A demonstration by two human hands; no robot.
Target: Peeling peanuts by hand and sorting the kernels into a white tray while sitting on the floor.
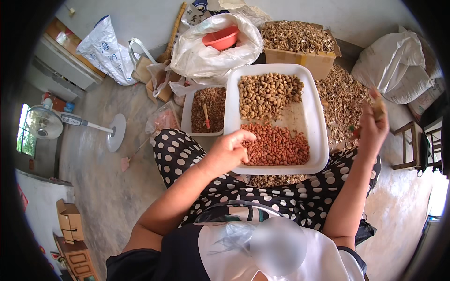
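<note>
A white plastic tray (318, 140) rests across my lap. Unshelled peanuts (269, 93) fill its far side, and reddish shelled peanut kernels (279, 145) lie in its near half. My left hand (230, 149) reaches over the tray's left rim to the kernels. Its thumb and forefinger are apart with nothing visible between them; the curled fingers underneath are partly hidden. Off the tray's right side, my right hand (374, 121) is raised above a heap of peanut shells (346, 102). It grips a small pale tool (379, 109) with a red and green end, blurred by motion.
Left of the tray, a white tub (186, 119) holds brown bits and a wooden-handled tool (205, 116). Behind stand a white sack (197, 58) with a red basin (225, 38) and a cardboard box (299, 63) of shells. A standing fan (84, 121) lies sideways in view at left.
</note>
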